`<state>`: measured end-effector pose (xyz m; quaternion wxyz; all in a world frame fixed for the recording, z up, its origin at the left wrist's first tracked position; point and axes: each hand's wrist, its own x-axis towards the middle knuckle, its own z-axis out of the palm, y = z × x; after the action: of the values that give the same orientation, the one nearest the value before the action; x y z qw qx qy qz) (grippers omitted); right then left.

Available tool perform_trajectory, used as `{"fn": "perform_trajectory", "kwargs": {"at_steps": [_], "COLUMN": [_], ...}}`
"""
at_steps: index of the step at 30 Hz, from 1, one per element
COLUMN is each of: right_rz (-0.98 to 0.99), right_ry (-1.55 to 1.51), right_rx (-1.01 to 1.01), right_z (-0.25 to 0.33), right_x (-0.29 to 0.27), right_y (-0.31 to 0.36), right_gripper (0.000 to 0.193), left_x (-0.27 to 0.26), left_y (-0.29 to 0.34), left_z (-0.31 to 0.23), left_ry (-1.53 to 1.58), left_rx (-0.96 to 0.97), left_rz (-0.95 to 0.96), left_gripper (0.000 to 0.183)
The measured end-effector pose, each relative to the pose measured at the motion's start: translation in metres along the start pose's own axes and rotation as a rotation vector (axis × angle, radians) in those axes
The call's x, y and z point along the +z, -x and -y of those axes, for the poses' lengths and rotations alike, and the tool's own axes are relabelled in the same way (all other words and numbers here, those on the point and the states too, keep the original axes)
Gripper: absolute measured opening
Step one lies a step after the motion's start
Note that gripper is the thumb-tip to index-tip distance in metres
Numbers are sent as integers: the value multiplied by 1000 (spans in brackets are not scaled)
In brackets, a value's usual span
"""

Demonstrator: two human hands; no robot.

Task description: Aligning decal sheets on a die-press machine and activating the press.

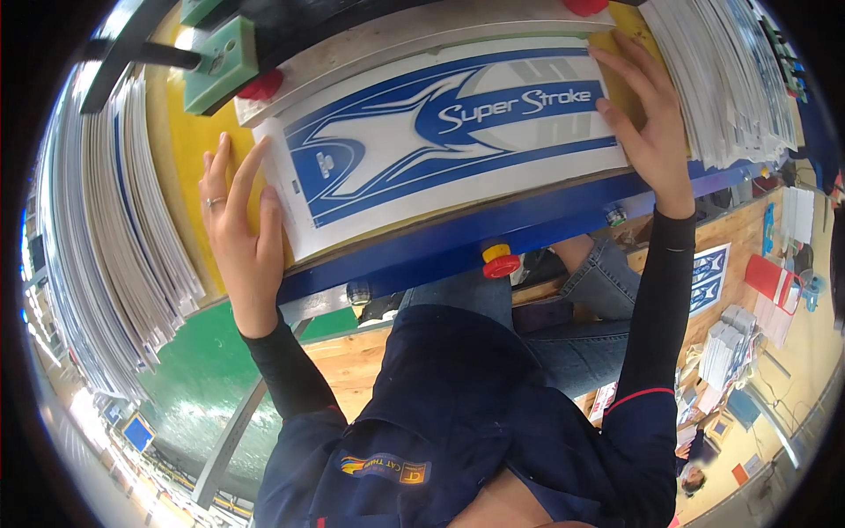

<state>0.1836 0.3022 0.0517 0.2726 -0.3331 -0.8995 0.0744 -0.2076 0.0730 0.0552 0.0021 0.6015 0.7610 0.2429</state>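
Note:
A white sheet printed in blue and grey (387, 119) lies flat on the yellow-topped bed of a machine in front of me. At the sheet's left edge is my left hand (242, 207), a ring on one finger, its fingers spread and the tips touching or close to the edge. My right hand (647, 123) rests at the right edge, fingers apart, with thumb and fingertips on the sheet's border. Neither hand grips anything. A pale bar (422, 62) runs along the sheet's far side.
Tall stacks of sheets stand at left (110, 229) and right (717, 84). A green block (224, 66) overhangs the bed's far left. Red-and-yellow button (500, 261) sits on the blue front rail (563, 224). A person (694, 475) is at the far lower right.

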Motion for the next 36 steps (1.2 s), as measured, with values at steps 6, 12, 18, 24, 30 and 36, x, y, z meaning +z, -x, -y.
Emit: {"fn": "perform_trajectory", "kwargs": {"at_steps": [6, 12, 18, 24, 30, 36], "right_rz": [15, 12, 12, 17, 19, 16], "right_ry": [-2, 5, 7, 15, 17, -10], "right_rx": [-7, 22, -3, -22, -13, 3], "right_z": [3, 2, 1, -4, 0, 0], "right_x": [-1, -1, 0, -1, 0, -1], "right_y": [-3, -1, -2, -1, -1, -1], "right_gripper": [48, 47, 48, 48, 48, 48], "left_x": [-3, -1, -2, 0, 0, 0], "left_y": [-1, -3, -1, -2, -1, -2], "left_z": [1, 0, 0, 0, 2, 1], "left_ry": [-12, -7, 10, 10, -2, -3], "left_rx": [23, 22, 14, 8, 13, 14], "left_rz": [-13, -11, -10, -8, -13, -10], "left_gripper": [42, 41, 41, 42, 42, 42]}}
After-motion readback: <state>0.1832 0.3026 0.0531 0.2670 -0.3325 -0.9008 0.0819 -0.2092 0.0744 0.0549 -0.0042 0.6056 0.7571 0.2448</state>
